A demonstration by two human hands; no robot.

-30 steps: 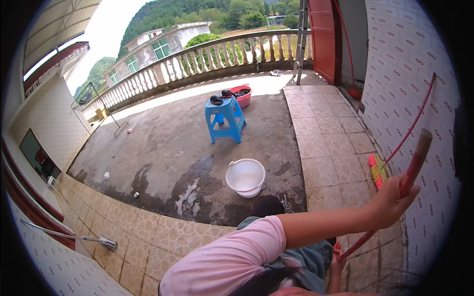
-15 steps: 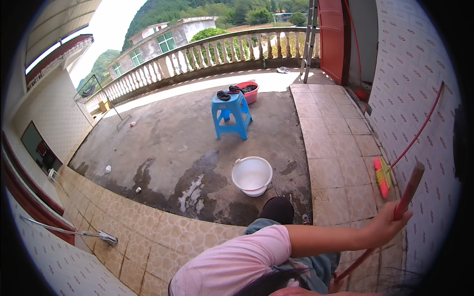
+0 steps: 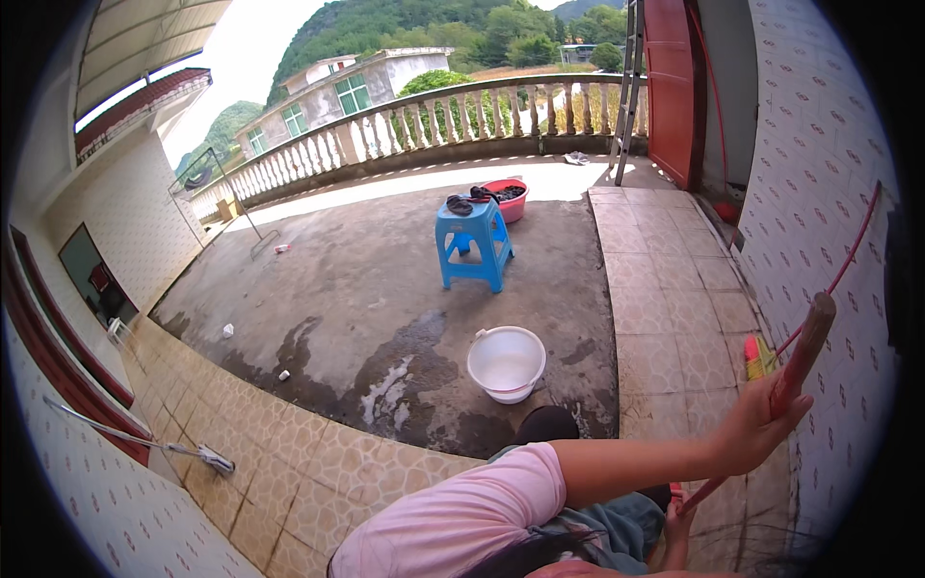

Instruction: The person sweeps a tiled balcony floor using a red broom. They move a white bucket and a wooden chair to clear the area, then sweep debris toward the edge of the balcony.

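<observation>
A long red pole (image 3: 696,496) with a worn brown top end slants across the lower right. High on it, my left hand (image 3: 761,419) is closed around the shaft, its arm reaching over from a pink sleeve. Farther down the same pole, my right hand (image 3: 678,525) grips near the lower part, beside a small red piece. What is fixed to the pole's bottom end is hidden by my arm and leg. A white bucket (image 3: 506,364) stands on the wet concrete just beyond my knee; neither hand touches it.
A blue plastic stool (image 3: 474,236) carries dark items, with a red basin (image 3: 514,204) of dark stuff behind it. A broom (image 3: 757,357) leans on the right tiled wall. A mop (image 3: 214,459) lies at left. A ladder (image 3: 627,96) stands near the red door (image 3: 669,96).
The view has shifted, so the scene sits lower and to the right. My right hand now shows more clearly on the lower pole. The left hand keeps its hold near the top.
</observation>
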